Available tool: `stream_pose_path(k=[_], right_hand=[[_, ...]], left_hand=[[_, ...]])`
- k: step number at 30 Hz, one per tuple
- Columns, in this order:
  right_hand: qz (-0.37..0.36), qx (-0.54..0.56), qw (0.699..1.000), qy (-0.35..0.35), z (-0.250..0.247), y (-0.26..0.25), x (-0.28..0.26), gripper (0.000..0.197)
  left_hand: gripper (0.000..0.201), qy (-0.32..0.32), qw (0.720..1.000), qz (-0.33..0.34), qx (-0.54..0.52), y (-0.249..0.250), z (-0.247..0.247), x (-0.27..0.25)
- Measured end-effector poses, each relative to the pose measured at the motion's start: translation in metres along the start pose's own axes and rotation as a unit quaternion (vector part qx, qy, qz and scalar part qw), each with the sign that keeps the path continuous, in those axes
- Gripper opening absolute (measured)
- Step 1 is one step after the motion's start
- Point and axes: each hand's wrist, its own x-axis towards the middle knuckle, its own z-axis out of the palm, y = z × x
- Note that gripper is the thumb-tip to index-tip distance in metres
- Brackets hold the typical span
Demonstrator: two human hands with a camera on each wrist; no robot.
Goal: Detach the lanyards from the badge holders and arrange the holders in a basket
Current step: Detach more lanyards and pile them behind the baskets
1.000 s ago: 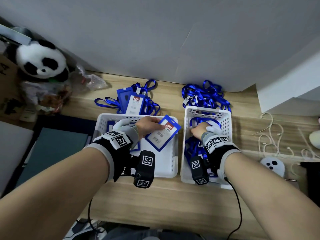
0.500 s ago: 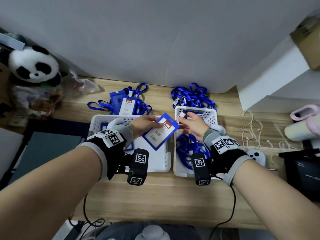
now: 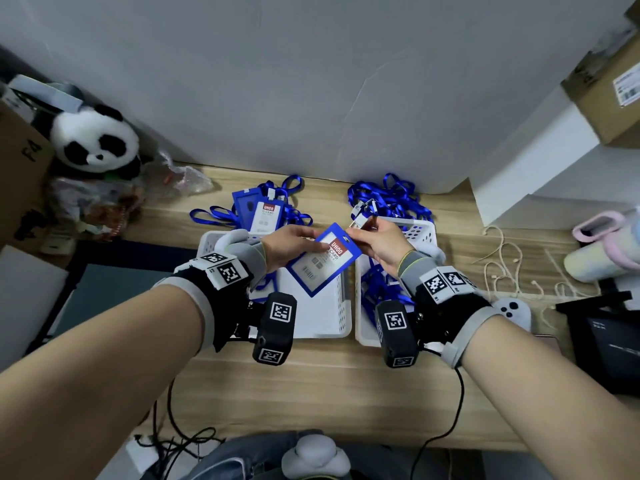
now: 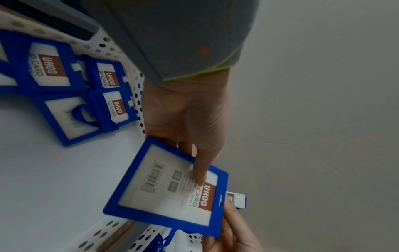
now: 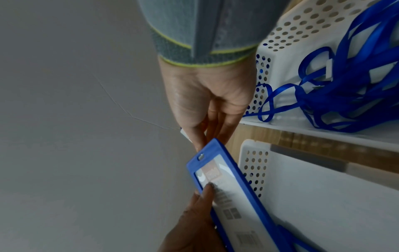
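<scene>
Above the two white baskets on the wooden worktop point(image 3: 311, 382), my left hand point(image 3: 291, 245) holds a blue badge holder point(image 3: 323, 259) tilted in the air, thumb on its clear front face and the other fingers behind it; this grip is closed on the holder. My right hand point(image 3: 377, 242) meets the holder's top edge, where its fingertips point(image 5: 199, 143) pinch a small white clip point(image 4: 238, 199) that sits just beside the holder's slot. The left wrist view shows the holder's card face, with a barcode and a brown "UHOO" band, and the thumb lying across it. The left basket point(image 3: 325, 320) lies directly beneath the held holder and contains several blue badge holders point(image 4: 64, 95) lying flat near one end. The right basket point(image 3: 419, 230) holds a tangle of blue lanyards point(image 5: 345, 88). Behind the left basket, near the wall, more badge holders with lanyards attached point(image 3: 263, 209) lie on the worktop; behind the right basket sits a separate heap of loose blue lanyards point(image 3: 391, 195). A plush panda point(image 3: 93, 140) sits at the far left, white cables point(image 3: 512, 265) trail at the right, and a cardboard box point(image 3: 609, 81) rests on a white ledge at upper right.
</scene>
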Motion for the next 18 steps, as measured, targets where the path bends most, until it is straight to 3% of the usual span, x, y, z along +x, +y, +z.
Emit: stream_pose_path(k=[8, 18], right_hand=[[0.015, 0.003, 1.0, -0.018, 0.009, -0.003, -0.007, 0.009], [0.065, -0.045, 0.997, -0.021, 0.016, -0.014, -0.007, 0.008]], left_hand=[[0.008, 0.026, 0.998, 0.034, 0.049, -0.002, -0.003, -0.004], [0.012, 0.078, 0.991, 0.054, 0.099, 0.003, -0.006, -0.007]])
